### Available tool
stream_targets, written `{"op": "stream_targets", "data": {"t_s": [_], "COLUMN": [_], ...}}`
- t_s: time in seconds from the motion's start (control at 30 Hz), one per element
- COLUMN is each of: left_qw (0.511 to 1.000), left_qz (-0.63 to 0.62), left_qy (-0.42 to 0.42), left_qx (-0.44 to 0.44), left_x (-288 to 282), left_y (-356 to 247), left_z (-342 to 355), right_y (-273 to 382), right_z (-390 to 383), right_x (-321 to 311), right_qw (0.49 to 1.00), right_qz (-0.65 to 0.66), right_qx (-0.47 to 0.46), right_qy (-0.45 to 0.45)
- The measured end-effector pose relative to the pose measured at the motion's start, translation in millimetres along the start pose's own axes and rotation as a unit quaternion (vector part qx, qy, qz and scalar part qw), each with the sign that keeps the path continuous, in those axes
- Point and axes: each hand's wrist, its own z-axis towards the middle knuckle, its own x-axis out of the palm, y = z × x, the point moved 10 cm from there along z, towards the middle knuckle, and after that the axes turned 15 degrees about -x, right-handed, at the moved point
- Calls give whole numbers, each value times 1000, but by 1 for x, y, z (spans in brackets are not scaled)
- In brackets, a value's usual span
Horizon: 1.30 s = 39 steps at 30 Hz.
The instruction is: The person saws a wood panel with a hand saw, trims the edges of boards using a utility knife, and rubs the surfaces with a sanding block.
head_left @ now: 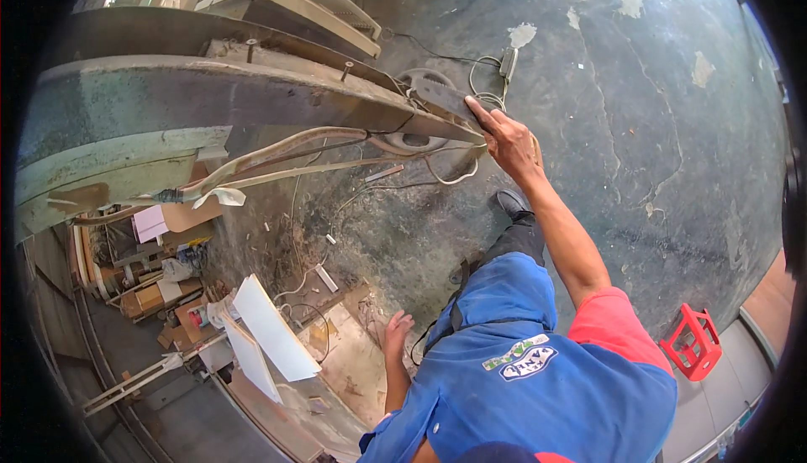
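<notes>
My right hand [508,145] is stretched forward and closed around a dark, flat, blade-like tool [444,96], its index finger lying along the top. A brown edge, perhaps the handle, shows behind the palm. The tool lies at the narrow end of a long metal beam [252,93], which has upright bolts and a dusty ledge; whether they touch I cannot tell. My left hand [398,331] hangs low beside my body, fingers loosely apart, with nothing in it.
Cables hang beneath the beam near a round metal wheel [418,139]. White panels [273,328] lean at lower left beside a pile of boxes and scraps [168,286]. A power strip [508,63] lies on the floor ahead. A red plastic stool [694,343] stands at right.
</notes>
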Motion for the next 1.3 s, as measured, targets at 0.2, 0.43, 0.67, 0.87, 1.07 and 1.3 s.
{"op": "stream_targets", "data": {"t_s": [0.2, 0.43, 0.67, 0.87, 1.07, 1.3], "left_qw": [1000, 999, 998, 961, 918, 825], "left_qz": [-16, 43, -54, -255, -369, -510], "left_qy": [1, 17, -9, -110, -147, -55], "left_qx": [-12, -3, -36, 6, -16, -235], "left_x": [-2, 23, 10, -12, 3, 72], "left_y": [47, 69, 141, 147, 235, 375], "left_z": [7, -30, 35, 25, 72, 85], "right_y": [4, -15, -20, -69, -196, -59], "right_z": [6, 5, 13, -77, -363, -401], "right_x": [15, 32, 61, 113, 185, 274], "right_qw": [999, 995, 998, 983, 779, 652], "right_qz": [-3, -50, -1, -9, 69, 133], "right_qx": [-47, -88, -54, 116, 338, 180], "right_qy": [7, -6, -26, 145, 525, 725]}}
